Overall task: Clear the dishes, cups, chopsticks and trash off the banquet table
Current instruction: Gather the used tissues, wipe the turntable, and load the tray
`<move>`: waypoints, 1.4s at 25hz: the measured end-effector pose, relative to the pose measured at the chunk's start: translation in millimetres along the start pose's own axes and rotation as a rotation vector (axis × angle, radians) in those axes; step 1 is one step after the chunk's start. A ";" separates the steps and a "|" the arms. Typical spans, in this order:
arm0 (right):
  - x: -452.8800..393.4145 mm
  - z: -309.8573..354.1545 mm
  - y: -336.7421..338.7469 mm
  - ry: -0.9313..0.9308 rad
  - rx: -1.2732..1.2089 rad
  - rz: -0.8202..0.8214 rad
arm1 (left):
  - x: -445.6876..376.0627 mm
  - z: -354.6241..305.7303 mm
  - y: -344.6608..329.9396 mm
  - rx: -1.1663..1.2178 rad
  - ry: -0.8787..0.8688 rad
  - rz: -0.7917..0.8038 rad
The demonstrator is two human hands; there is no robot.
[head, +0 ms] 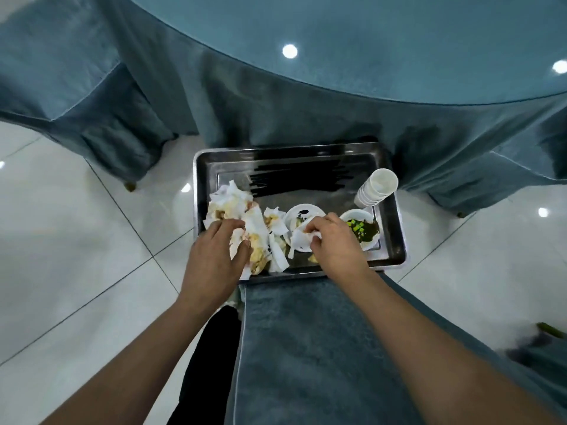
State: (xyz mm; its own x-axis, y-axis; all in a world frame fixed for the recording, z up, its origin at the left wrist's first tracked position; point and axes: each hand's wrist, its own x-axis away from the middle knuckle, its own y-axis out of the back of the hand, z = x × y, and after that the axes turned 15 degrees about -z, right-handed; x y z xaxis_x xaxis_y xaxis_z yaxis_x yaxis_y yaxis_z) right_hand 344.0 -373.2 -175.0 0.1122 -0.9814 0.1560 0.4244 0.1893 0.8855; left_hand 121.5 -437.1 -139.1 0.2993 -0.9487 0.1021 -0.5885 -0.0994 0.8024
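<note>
Blue-grey cloth covers the chair [306,348] at the bottom centre of the frame, and a steel tray [395,228] rests on it just beyond. Low in the tray, the left hand [214,253] curls its fingers round a heap of soiled white napkins [233,204] at the tray's left side. To the right of it, the right hand [334,240] pinches a crumpled napkin [299,237] over a small white dish [302,211]. Right of that hand sits a white bowl [357,214] with green scraps in dark sauce. Farther up, black chopsticks [294,179] lie in a bundle across the tray, and stacked white cups [377,187] lean at its right edge. Beyond, the round blue tabletop [337,41] fills the upper right of the frame.
</note>
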 end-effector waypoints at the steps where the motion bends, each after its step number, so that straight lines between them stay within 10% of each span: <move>1: -6.1 -3.4 -12.0 -0.001 0.001 0.014 | 0.4 7.6 -9.9 -0.004 0.021 -0.002; 16: -41.6 -66.3 -66.8 0.039 -0.018 0.066 | -39.8 60.8 -86.8 -0.137 0.112 -0.055; 35: -51.5 -250.7 -30.4 -0.319 0.047 -0.312 | -72.9 117.1 -132.5 -0.257 0.370 -0.112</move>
State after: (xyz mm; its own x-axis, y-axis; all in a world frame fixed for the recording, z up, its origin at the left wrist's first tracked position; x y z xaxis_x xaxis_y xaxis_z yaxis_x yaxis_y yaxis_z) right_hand 550.6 -320.1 -319.8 -0.3005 -0.9538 -0.0007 0.3521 -0.1117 0.9293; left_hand 89.7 -390.0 -321.7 0.6260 -0.7606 0.1718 -0.3458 -0.0733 0.9355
